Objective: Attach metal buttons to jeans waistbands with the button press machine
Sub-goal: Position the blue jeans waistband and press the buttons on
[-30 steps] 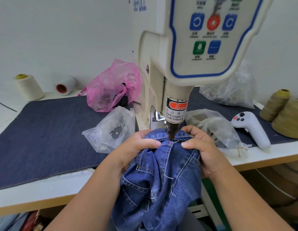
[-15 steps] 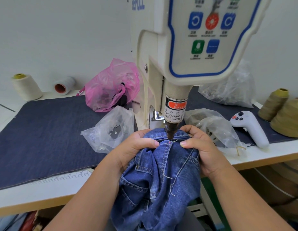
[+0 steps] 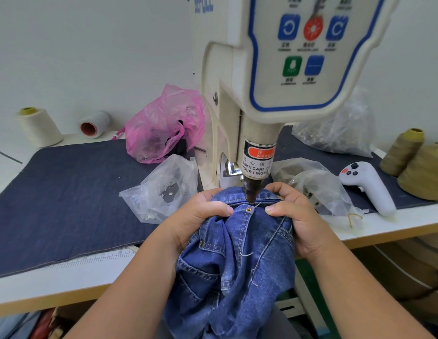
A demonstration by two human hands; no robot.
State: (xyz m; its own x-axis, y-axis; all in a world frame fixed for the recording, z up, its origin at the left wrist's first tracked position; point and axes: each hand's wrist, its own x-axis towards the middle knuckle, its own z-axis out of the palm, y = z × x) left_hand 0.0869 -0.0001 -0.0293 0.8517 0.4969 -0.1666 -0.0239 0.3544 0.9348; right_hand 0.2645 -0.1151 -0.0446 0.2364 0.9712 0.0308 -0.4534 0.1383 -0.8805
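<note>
Both hands are on the jeans [image 3: 237, 260] here, the denim bunched up over the front edge of the table [image 3: 66, 285] and the waistband [image 3: 247, 195] pushed right in under the button press machine [image 3: 281, 69]. The left hand [image 3: 195, 221] grips a fistful of fabric, thumb pressed flat along the band; the right hand [image 3: 296, 223] does the same from the other side, thumb pointing inward. Between the two thumbs sits a small copper-coloured metal button [image 3: 248, 209] on the band, just in front of the dark punch tip [image 3: 251, 192] — not directly beneath it. Whether that button is fully set, I can't tell from here; it looks seated. So this pair seems at or just past the pressing step. Bags of loose hardware — a clear bag [image 3: 164, 187] to the left, another bag [image 3: 318, 189] to the right — suggest more buttons are waiting.
</note>
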